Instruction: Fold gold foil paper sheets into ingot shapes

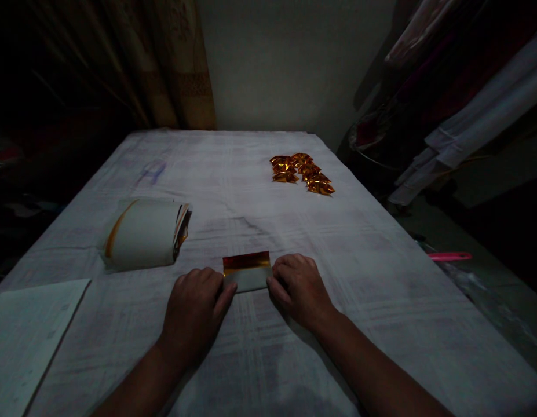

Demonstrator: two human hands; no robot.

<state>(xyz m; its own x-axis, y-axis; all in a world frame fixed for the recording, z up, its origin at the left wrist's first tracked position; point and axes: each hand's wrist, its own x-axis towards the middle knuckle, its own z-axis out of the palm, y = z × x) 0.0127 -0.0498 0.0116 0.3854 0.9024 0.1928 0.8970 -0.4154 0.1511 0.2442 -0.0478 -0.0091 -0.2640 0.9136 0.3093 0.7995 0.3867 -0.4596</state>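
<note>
Between my two hands a small sheet of gold foil paper (247, 272) lies on the cloth, its near part folded over so the pale back shows and a shiny gold strip stays bare at the far side. My left hand (196, 310) pinches its left end, thumb on top. At the right end, my right hand (299, 289) has its fingers curled in and its thumb against the paper. Farther off to the right sit several folded gold foil pieces (285, 168) in two rows. A curled stack of foil paper (144, 231), pale side out, rests left of my hands.
A white cloth (233, 202) covers the table. A flat white sheet or board (29, 341) lies at the near left. Beyond the right edge are hanging clothes (472, 116) and a pink handle (449, 256). A curtain (172, 69) and a wall (285, 63) stand behind.
</note>
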